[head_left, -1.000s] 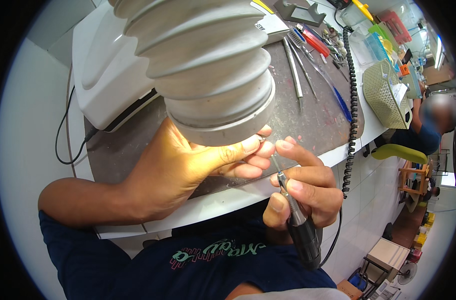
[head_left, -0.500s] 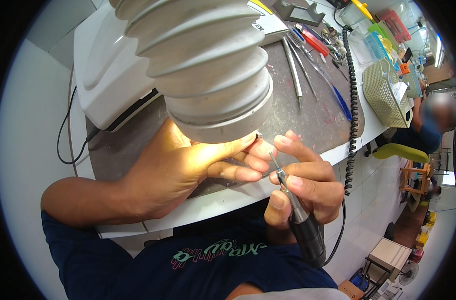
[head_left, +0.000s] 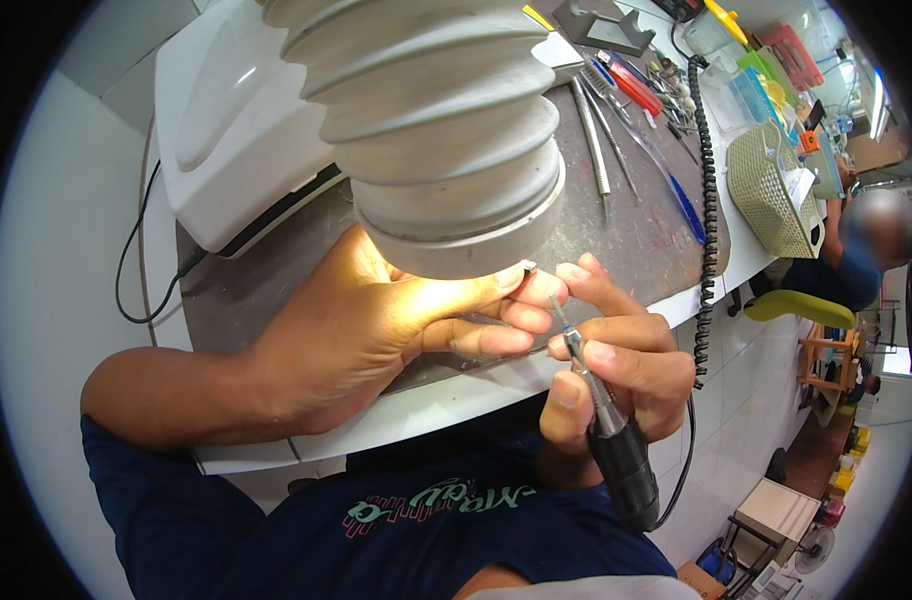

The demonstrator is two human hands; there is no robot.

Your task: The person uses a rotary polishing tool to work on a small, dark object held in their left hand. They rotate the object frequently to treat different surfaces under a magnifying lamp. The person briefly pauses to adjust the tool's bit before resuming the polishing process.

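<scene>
Just below the ribbed pale suction hose, my left hand pinches a small dark-and-silver piece between thumb and index finger, partly lit by a warm light. My right hand grips a black and metal rotary handpiece whose thin bur points up beside my left fingertips; whether it touches the small piece I cannot tell. Both hands are over the front edge of the grey bench mat.
A white machine stands at back left. Slim tools, a brush, a grey stand, a coiled cord and a mesh basket are to the right. A co-worker sits beyond the basket by a yellow-green chair.
Both hands have shifted slightly to the right and up compared with half a second ago, still holding the piece and handpiece. The hose appears further right in the view.
</scene>
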